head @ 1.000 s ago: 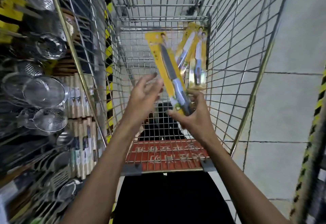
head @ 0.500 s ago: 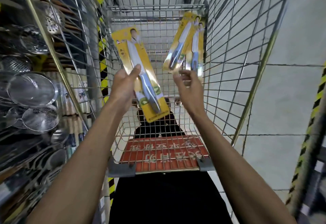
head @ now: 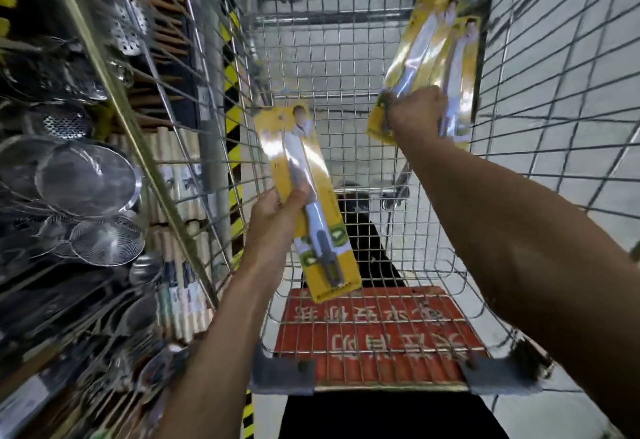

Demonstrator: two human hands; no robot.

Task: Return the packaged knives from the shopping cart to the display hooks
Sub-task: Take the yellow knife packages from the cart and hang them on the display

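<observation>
A: Looking at the shopping cart [head: 346, 33] first, is it emptier than a second ago?

B: Yes. The right hand [head: 417, 113] now grips the two remaining knife packs [head: 440, 58]; the left hand [head: 277, 210] is closed on the single knife pack [head: 308, 196], carried left toward the display rack [head: 114, 99]. Hanging comes next.

Left hand [head: 277, 212] grips one yellow knife pack [head: 308, 203] above wire cart [head: 346, 58]; right hand [head: 417, 113] grips two knife packs [head: 436, 58], raised.
</observation>
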